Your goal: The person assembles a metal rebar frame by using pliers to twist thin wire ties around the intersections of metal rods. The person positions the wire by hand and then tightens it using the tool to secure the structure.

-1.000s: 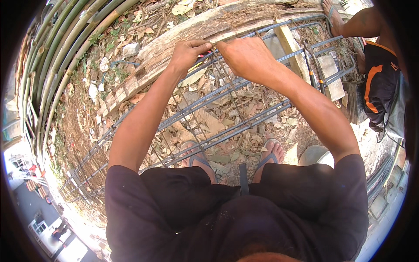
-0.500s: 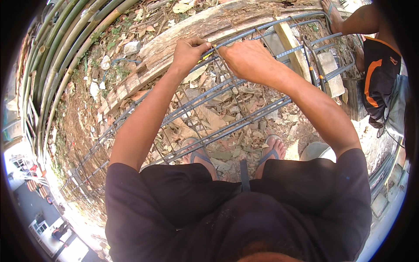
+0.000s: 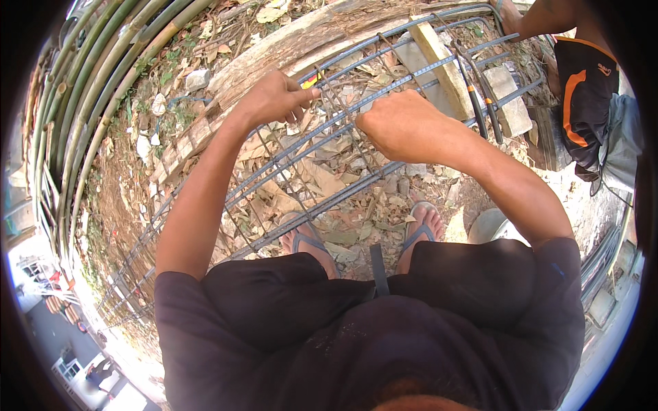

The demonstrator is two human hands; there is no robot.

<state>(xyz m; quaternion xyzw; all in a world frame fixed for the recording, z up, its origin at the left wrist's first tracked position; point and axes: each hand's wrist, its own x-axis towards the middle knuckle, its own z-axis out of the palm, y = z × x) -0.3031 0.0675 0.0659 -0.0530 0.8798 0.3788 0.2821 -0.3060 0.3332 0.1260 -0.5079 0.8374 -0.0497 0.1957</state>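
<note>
A long cage of steel reinforcing bars (image 3: 329,181) with thin cross ties lies in front of my feet. My left hand (image 3: 271,99) is open over its far side, fingers loosely apart. Just beyond those fingertips is a small yellow and red object (image 3: 313,80), partly hidden. My right hand (image 3: 404,127) is closed above the middle bars, knuckles up; whatever it may hold is hidden under it. A pale strip with tick marks, like a measuring tape (image 3: 418,72), runs along one bar past this hand.
Long-handled cutters (image 3: 478,96) with black and orange handles lean across the cage beside a wooden piece (image 3: 445,72) and a block (image 3: 507,103). A weathered plank (image 3: 257,58) runs behind. Bamboo poles (image 3: 86,89) are stacked left. Another person's leg (image 3: 541,19) is at upper right.
My hands have drawn apart and toward me from the far bar where they were close together. The left fingers have spread; the right hand now hangs over the middle bars.
</note>
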